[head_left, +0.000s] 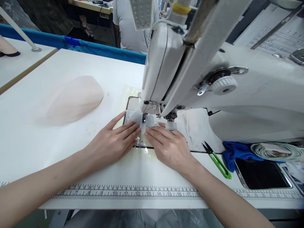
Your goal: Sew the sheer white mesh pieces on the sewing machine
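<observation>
A white sewing machine (156, 63) stands over the table, its presser foot and needle (144, 117) low above the metal plate. My left hand (116, 139) lies flat just left of the needle, fingers stretched toward it. On the other side, my right hand (169, 144) rests with its fingers extended and fingertips near the presser foot. Both hands press down around a pale, partly see-through patch (133, 116); I cannot tell whether it is cloth or part of the plate. Left of the hands is a pale peach piece (78, 98), cloth-like, with blurred edges.
Green-handled thread snips (219, 164) lie at the right, beside a black-screened phone (263, 173), a blue cloth (234, 153) and a coiled pale cable (277, 152). A printed ruler strip (130, 192) runs along the front edge. Beyond the blue fabric edge (102, 49) is a person in white (130, 25).
</observation>
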Available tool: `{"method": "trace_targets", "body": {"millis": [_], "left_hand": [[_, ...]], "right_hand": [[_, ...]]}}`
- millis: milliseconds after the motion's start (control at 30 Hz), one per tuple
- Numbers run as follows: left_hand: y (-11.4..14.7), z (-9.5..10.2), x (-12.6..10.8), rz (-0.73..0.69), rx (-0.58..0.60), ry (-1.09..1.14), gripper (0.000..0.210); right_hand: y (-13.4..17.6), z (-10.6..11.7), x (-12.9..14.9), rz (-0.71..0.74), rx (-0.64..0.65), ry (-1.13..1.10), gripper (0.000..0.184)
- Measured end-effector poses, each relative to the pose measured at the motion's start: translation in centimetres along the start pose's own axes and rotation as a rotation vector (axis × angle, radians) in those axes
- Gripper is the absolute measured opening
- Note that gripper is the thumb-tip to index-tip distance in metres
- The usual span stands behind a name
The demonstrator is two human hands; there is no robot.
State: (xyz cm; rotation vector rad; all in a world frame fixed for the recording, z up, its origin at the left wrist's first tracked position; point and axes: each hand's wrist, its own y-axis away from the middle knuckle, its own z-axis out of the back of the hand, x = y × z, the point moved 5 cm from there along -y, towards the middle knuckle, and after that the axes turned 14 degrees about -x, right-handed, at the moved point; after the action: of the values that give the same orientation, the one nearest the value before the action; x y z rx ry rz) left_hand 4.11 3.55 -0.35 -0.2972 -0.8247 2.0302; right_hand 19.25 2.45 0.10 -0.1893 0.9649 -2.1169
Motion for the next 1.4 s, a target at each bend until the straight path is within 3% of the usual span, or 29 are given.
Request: {"method": "trace_targets", "body": {"millis": [400, 767, 1200, 1400], "left_hand": [[0.0, -0.9, 1.3, 0.098, 0.048, 0.050, 0.033], [-0.2, -1.4, 1.7, 0.079, 0.052, -0.005, 0.036], [-0.1, -2.4, 3.0, 0.218, 0.126, 0.064, 0.046], [-0.2, -2.2, 3.1, 0.234, 0.129, 0.030, 0.045]], "right_hand": [[0.4, -1.0, -0.6, -0.030, 0.059, 0.058, 0.033], [0.1, -1.1, -1.0, -0.055, 0.086, 0.087, 0.037], [0.0, -1.7, -1.9, -0.113, 0.188, 0.092, 0.039], [-0.1, -1.0, -2.2, -0.120, 0.143, 0.099, 0.036]]}}
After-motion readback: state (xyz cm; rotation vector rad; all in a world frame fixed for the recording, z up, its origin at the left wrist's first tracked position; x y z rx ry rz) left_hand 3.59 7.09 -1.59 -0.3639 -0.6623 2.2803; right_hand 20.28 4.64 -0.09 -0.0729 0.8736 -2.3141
